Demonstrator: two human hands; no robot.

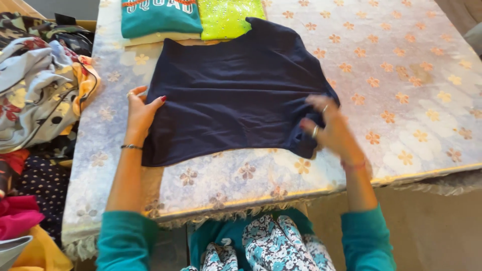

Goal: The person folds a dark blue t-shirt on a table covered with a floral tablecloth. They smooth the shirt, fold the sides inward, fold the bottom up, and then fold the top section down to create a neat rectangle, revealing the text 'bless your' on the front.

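Note:
A dark navy garment [236, 90] lies spread flat on a table covered with a pale floral cloth [401, 75]. My left hand [139, 111] rests at the garment's left edge, fingers apart, thumb touching the fabric. At the garment's lower right corner, my right hand [329, 125] is blurred by motion, and its fingers pinch the fabric there. Both arms wear teal sleeves.
A folded teal top [158, 17] and a folded bright green garment [228, 17] lie at the table's far edge. A heap of mixed patterned clothes [40, 85] sits left of the table. The table's fringed front edge [281, 200] is near my body.

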